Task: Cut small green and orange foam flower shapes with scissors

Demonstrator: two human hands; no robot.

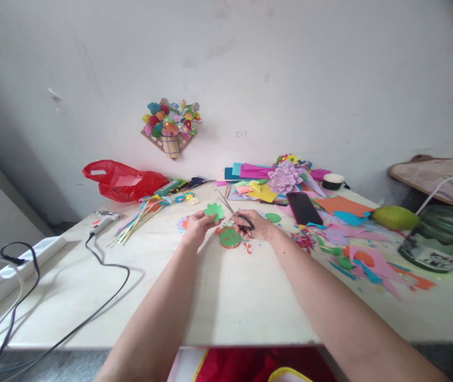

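Note:
Between the thumb and fingers of my left hand (197, 227) is a green scalloped flower cutout (214, 212), held above the table. My right hand (256, 224) grips black-handled scissors (226, 203), their blades pointing up and to the left, close to the cutout but apart from it. Below and between my hands lies a green disc with an orange edge (230, 238), with small orange scraps (247, 248) beside it. A lilac and orange cutout (182, 225) is partly hidden behind my left hand. To the right of my right hand sits a green oval piece (273, 217).
At left are a glue gun (105, 221) with its trailing cord, a power strip (31, 260), thin sticks (137, 220) and a red plastic bag (125, 181). On the right lie a phone (304, 208), coloured scraps (369, 260), a yellow-green fruit (395, 217) and a glass jar (441, 239).

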